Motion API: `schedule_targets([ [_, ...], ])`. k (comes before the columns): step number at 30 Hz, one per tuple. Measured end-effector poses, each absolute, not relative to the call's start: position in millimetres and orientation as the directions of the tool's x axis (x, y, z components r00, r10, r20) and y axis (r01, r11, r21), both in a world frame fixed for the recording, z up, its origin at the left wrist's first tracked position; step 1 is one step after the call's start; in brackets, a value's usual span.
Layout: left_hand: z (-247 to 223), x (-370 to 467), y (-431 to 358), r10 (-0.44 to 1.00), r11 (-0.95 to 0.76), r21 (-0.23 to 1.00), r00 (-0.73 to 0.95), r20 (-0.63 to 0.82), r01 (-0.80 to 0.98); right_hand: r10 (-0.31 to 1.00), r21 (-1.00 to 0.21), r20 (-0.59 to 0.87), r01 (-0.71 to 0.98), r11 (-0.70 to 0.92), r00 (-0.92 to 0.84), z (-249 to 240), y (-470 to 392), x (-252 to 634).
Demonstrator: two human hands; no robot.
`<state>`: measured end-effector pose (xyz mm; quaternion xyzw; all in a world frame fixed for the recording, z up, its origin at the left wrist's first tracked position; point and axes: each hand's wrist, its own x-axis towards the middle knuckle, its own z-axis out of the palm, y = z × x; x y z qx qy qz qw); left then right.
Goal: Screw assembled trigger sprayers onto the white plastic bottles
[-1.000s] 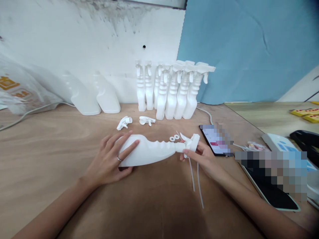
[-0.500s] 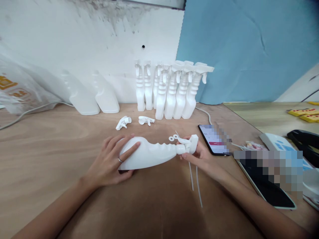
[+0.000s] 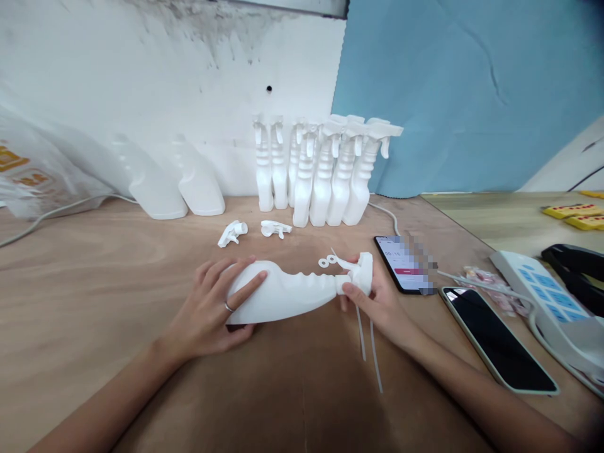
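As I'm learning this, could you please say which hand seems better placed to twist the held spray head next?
Probably the right hand: it grips the spray head; the left hand holds the bottle near its base.

A phone with a lit screen (partly blurred) lies on the desk at the right, and a second phone, its screen dark, lies nearer. Beside that are small pinkish packets and a white power strip with blue socket faces. Yellow packs sit farther back. A blue cloth covers part of the stained white wall; at far left, a cable runs past a plastic bag.
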<state>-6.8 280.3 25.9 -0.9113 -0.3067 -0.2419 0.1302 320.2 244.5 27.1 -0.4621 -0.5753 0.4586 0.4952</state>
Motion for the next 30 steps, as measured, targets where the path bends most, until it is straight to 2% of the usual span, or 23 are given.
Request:
schedule_targets([
  [16, 24.1, -7.6, 280.8, 0.503, -0.774, -0.078, 0.686, 0.526, 0.628, 0.986, -0.987, 0.129, 0.085, 0.137, -0.102, 28.7, 246.9, 324.1],
  [21, 27.2, -6.8, 280.3, 0.489, -0.788, -0.063, 0.684, 0.542, 0.613, 0.994, -0.999, -0.001, 0.041, 0.003, -0.112, 28.9, 250.1, 330.6],
  [26, 32.6, -4.1, 276.8, 0.444, -0.811, -0.085, 0.704, 0.554, 0.578, 0.995, -0.991, -0.021, 0.133, -0.008, -0.096, 27.3, 246.9, 328.9],
  [30, 31.8, -1.9, 275.5, 0.43, -0.808, -0.106, 0.704, 0.565, 0.579, 0.999, -0.995, -0.051, 0.082, -0.05, -0.008, 17.4, 247.1, 325.2],
])
